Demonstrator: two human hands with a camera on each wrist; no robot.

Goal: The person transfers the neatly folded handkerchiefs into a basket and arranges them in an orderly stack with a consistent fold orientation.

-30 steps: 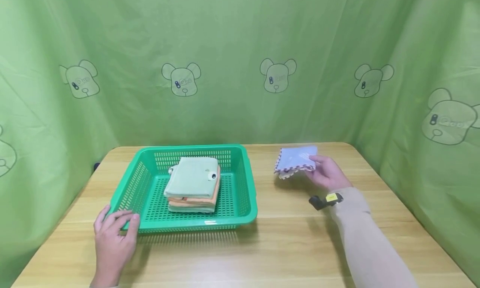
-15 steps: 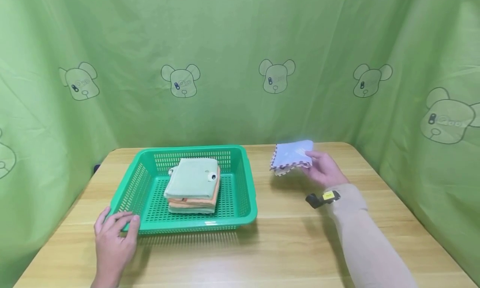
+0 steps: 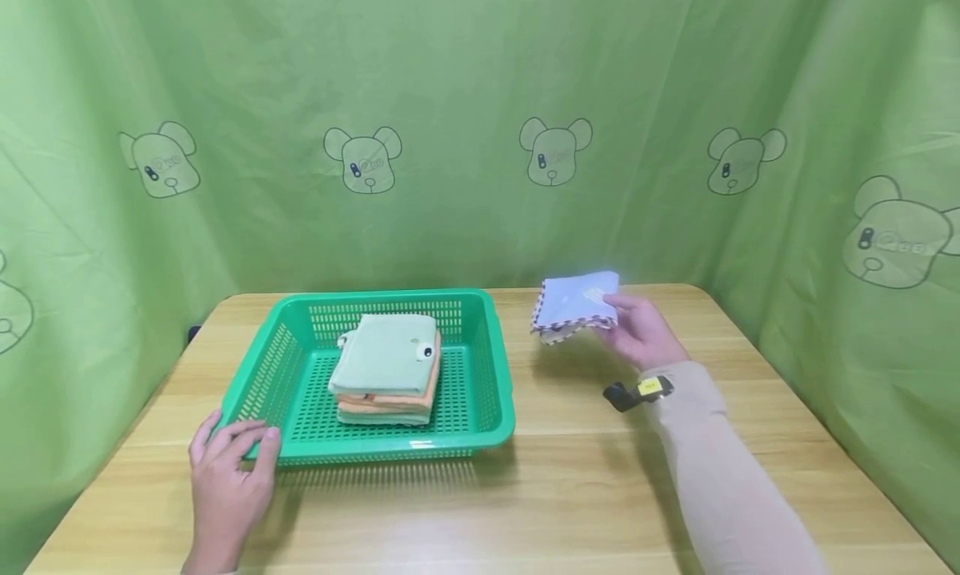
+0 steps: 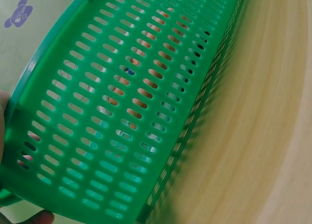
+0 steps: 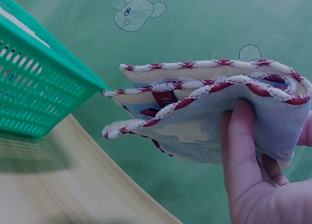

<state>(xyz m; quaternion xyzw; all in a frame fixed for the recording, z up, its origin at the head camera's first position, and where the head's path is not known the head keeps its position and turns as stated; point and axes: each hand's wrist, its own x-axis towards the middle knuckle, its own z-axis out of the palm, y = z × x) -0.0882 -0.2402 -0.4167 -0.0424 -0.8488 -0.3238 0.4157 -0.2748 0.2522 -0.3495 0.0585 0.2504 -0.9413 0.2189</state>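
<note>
In the head view, my right hand pinches a folded light-blue towel by its right side, holding it above the table. Red-and-white stitching runs along the layered edges of this towel in the right wrist view, where the fingers lie against its underside. My left hand grips the near left corner of a green plastic basket. Pink fingers show through the slots of the basket wall in the left wrist view. Inside the basket lies a stack of folded towels, pale green on top with peach below.
The wooden table stretches under both hands. Behind it and at both sides hangs a green curtain printed with bear heads. A strip of table lies between the basket's right wall and the blue towel.
My right hand has carried the blue towel a little to the left and up, toward the table's far edge. The left hand and the basket stay in place.
</note>
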